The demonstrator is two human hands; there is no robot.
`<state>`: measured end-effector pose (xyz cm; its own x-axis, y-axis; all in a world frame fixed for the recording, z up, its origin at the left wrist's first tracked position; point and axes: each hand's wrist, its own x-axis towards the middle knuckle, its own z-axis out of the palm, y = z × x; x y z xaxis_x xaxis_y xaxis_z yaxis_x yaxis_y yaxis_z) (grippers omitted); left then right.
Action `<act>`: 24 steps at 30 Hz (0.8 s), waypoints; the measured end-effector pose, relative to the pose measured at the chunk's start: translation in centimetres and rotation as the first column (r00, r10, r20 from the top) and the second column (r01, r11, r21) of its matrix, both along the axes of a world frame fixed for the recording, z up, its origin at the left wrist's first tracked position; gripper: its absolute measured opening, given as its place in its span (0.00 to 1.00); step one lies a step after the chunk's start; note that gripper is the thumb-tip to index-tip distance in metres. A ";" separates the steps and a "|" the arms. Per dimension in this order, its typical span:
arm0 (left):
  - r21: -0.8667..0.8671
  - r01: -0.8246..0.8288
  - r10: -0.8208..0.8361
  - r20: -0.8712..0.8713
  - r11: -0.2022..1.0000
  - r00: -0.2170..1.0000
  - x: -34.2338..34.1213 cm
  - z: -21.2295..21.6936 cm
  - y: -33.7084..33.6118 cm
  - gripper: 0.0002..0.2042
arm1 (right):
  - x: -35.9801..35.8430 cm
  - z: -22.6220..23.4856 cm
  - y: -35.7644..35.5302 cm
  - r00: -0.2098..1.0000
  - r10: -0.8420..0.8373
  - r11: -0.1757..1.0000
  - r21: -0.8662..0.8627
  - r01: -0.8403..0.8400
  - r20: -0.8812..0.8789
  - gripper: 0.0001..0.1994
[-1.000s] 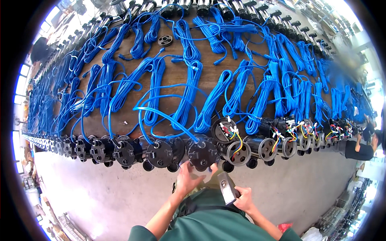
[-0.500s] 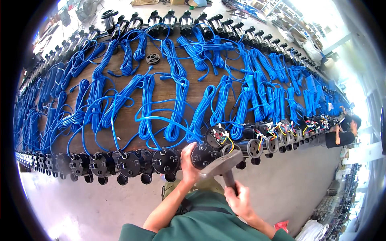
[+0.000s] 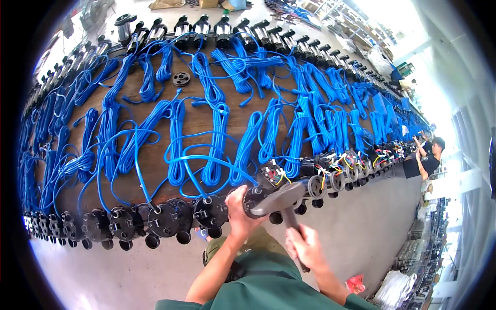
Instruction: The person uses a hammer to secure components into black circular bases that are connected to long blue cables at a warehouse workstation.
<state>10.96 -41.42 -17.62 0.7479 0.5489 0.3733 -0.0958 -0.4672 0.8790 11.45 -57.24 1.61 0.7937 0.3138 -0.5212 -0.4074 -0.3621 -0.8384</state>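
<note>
My right hand [image 3: 308,248] is closed round the handle of a hammer [image 3: 281,199]. Its broad grey head hangs in front of the right part of a black round-capped housing [image 3: 252,198] at the table's near edge; whether they touch, I cannot tell. My left hand [image 3: 241,214] wraps the left side of that same housing. A blue cable [image 3: 243,175] runs from the top of the cap onto the table. To the right stands a housing without a cap, its coloured wires [image 3: 276,176] sticking out.
Bundles of blue cable [image 3: 214,150] cover the brown table [image 3: 155,178]. Capped black housings [image 3: 169,217] line the near edge, and more black units [image 3: 222,33] the far edge. A loose dark disc [image 3: 181,79] lies among the cables. Another person [image 3: 426,157] works at the far right.
The hammer head has risen and moved left over the housing's cap, and more of the handle shows below my right hand. My left hand keeps its hold. The whole view has shifted a little.
</note>
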 end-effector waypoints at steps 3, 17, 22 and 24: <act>0.000 -0.028 0.028 -0.052 1.000 0.998 0.1 0.2 -0.5 0.54 | 1.4 1.1 -3.8 0.994 -0.074 0.983 0.173 0.059 0.083 0.11; 0.395 -0.346 0.450 -0.206 0.851 0.869 -1.9 13.1 -8.7 0.26 | 23.0 -9.3 -31.8 0.910 -0.199 0.925 -0.238 0.298 0.364 0.19; 0.479 -0.131 0.230 -0.155 0.868 0.961 6.2 16.9 -12.7 0.12 | 27.4 -16.4 -37.5 0.939 -0.102 0.909 -0.352 0.222 0.329 0.21; 0.390 0.035 0.100 -0.320 0.920 0.942 10.9 14.9 -9.4 0.19 | 27.2 -13.6 -36.4 0.956 -0.157 0.933 -0.281 0.226 0.247 0.21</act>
<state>21.88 -50.80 -2.76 0.8483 0.4380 0.2975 0.1860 -0.7726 0.6071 38.62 -93.67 -12.02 0.9268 -0.0013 -0.3755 -0.3153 -0.5458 -0.7763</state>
